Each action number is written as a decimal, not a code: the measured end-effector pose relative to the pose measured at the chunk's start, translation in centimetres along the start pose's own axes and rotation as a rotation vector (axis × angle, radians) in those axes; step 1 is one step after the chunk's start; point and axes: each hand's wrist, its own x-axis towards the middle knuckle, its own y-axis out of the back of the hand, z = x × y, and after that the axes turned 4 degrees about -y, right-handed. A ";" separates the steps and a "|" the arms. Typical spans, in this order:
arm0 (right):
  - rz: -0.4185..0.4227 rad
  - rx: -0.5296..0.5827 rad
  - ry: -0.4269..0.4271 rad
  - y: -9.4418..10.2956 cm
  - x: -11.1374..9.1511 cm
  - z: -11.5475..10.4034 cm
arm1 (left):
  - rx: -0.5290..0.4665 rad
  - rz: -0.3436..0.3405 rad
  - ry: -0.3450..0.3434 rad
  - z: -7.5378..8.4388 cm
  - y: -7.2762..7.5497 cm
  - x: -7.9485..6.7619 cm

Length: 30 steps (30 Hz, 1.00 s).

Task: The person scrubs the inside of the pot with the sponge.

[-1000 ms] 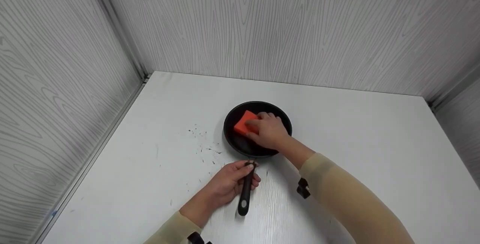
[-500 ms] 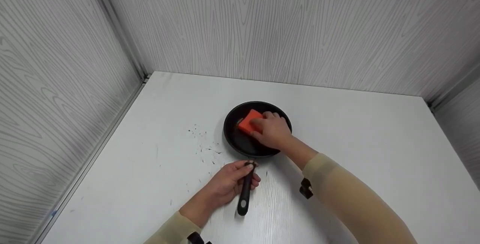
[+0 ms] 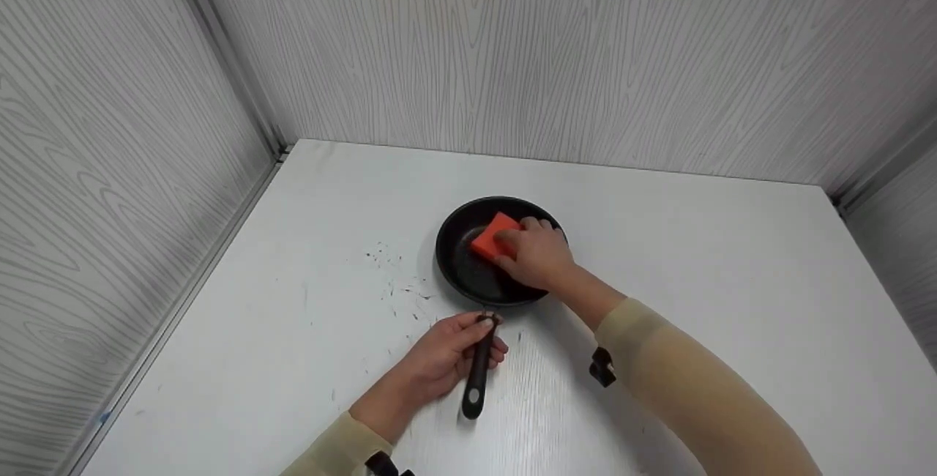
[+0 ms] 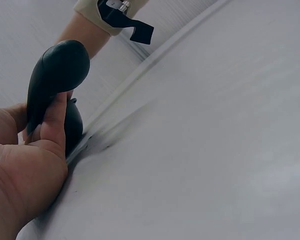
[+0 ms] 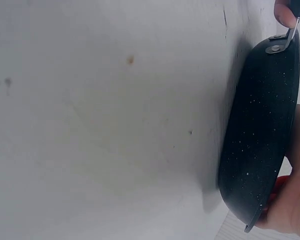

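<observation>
A black frying pan (image 3: 457, 271) sits on the white table, its handle (image 3: 476, 381) pointing toward the person. My left hand (image 3: 446, 355) grips that handle near the pan body, thumb on top and fingers underneath; the left wrist view shows the handle's rounded end (image 4: 65, 67) above the palm. Inside the pan my right hand (image 3: 540, 253) holds an orange-red sponge (image 3: 494, 238) against the inner surface. From the right wrist view, the pan's speckled outer wall (image 5: 257, 130) hides most of the sponge and the fingertips.
Dark specks and scratches (image 3: 410, 289) mark the white table (image 3: 695, 278) left of the pan. Wood-grain panels stand behind (image 3: 512, 58) and at the left side (image 3: 110, 168). Both sleeves carry small black wrist mounts (image 3: 602, 367).
My right hand and the sponge have slid a little to the right across the pan's inside. The left hand keeps its hold on the handle, and the pan stays nearly in place.
</observation>
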 end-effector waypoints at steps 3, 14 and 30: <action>-0.005 -0.013 -0.009 0.1 0.0 0.0 | 0.001 0.002 -0.001 0.0 0.0 0.0; -0.041 -0.068 -0.017 0.5 -0.3 0.2 | 0.019 0.004 -0.002 0.2 0.0 0.0; -0.046 -0.117 0.010 0.6 -1.1 0.9 | 0.005 -0.015 -0.009 -0.1 0.1 0.0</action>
